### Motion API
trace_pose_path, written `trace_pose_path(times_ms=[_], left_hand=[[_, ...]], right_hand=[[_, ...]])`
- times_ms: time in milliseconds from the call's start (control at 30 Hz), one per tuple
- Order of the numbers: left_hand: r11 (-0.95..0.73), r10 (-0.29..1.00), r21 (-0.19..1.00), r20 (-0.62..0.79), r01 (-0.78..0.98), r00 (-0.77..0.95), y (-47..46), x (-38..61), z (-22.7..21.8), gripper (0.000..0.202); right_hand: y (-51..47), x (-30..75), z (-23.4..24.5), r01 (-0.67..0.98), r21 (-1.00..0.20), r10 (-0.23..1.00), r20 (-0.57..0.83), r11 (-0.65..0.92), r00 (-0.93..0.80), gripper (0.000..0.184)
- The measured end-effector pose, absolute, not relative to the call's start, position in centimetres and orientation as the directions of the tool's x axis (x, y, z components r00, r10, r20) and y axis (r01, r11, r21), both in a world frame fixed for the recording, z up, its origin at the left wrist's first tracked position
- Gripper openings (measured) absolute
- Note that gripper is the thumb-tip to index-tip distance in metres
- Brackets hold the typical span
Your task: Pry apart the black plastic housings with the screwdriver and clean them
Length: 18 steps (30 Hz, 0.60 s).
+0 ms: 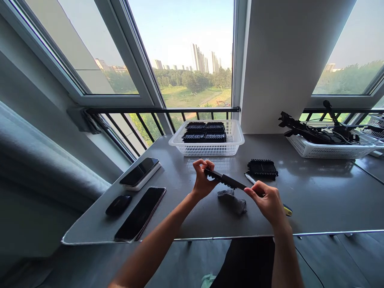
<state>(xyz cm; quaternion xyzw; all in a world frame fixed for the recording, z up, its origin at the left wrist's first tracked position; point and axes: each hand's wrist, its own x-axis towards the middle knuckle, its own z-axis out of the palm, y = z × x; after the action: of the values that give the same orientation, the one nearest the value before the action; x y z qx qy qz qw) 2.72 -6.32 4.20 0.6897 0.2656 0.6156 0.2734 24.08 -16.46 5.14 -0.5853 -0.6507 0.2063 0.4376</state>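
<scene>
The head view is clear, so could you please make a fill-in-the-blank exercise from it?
The long part held by the left hand and right hand is coloured ____.
The basket holding stacked parts is coloured ____.
On the table, the front phone lies toward the ____ end, not the right.
Missing: black; white; left.

Left fingers (199,165) and right fingers (264,187) hold a black part (229,180) (gray scrap (233,202) below).

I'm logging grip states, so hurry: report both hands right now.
Left hand: closed, holding one end of the black toothed piece.
Right hand: closed, holding the other end of the same piece.
</scene>
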Motion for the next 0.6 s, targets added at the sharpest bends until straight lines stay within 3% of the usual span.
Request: trace_pose_path(times_ms=[167, 300, 467, 533, 600], left_hand=[[-0.708, 0.706, 0.705, 0.708, 0.027, 0.03, -6.5, 2.9, 4.3, 0.06], [-0.804, 0.595, 0.595, 0.803, 0.022, 0.032, -7.3, 3.7, 3.8, 0.051], [-0.905, 0.423, 0.419, 0.906, 0.075, 0.036, -7.8, 4.0, 3.5, 0.054], [-0.898, 0.429, 0.418, 0.901, 0.134, 0.06, -7.8, 3.7, 3.5, 0.059], [-0.855, 0.515, 0.5, 0.85, 0.139, 0.111, -7.7, 3.4, 3.6, 0.062]], right_hand=[[-17.1, 24.2, 6.1, 0.431, -0.889, 0.951, 0.251, 0.153, 0.18, 0.046], [-17.3, 22.3, 6.5, 0.099, -0.994, 0.991, 0.056, 0.045, 0.118, 0.063], [-16.4, 20.8, 5.9, -0.215, -0.976, 0.991, -0.071, -0.045, 0.116, 0.073], [-16.0, 20.7, 5.7, -0.276, -0.961, 0.986, -0.077, -0.033, 0.148, 0.077], [-15.8, 20.9, 5.7, -0.31, -0.951, 0.975, -0.077, -0.009, 0.208, 0.08]])
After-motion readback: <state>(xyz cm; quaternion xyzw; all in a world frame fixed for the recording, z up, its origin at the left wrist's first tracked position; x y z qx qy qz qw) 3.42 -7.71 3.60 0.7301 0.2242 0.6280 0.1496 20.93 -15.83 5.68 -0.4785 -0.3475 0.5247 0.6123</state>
